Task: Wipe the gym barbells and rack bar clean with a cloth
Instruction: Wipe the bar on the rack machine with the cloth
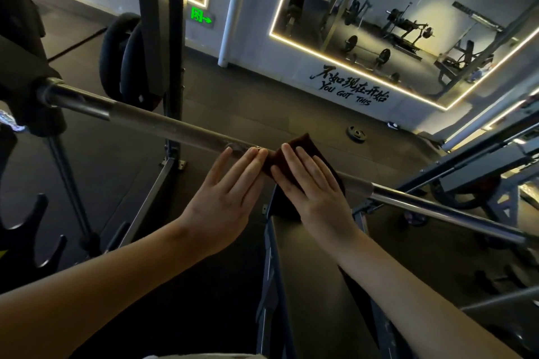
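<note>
Your right hand (315, 183) lies flat, fingers straight, on the cloth (302, 144) and presses it onto the barbell (163, 121). Your left hand (227, 192) is flat too and holds nothing. Its fingertips touch the bar just beside the cloth's edge, at nine o'clock from it.

The cloth is dark reddish brown. It is draped over the bar near its middle, with the free end hanging towards you under your right palm. It looks light, soft and limp, so under a flat palm it will likely bunch or skate along the steel. Wrapping it round the bar, fingers over and thumb beneath, should give you a surer hold.

The bar is stiff and probably heavy, and it may roll in its rests as you rub. Its duller middle should drag at the fabric more than the shiny ends.

The bar runs from ten o'clock to four o'clock across your view. The padded bench (306, 256) sits below it at six. A rack post (175, 38) rises at eleven with black weight plates (122, 58) beside it. A small plate (355, 133) lies on the floor at one o'clock, and a lit mirror (379, 23) stands beyond.
</note>
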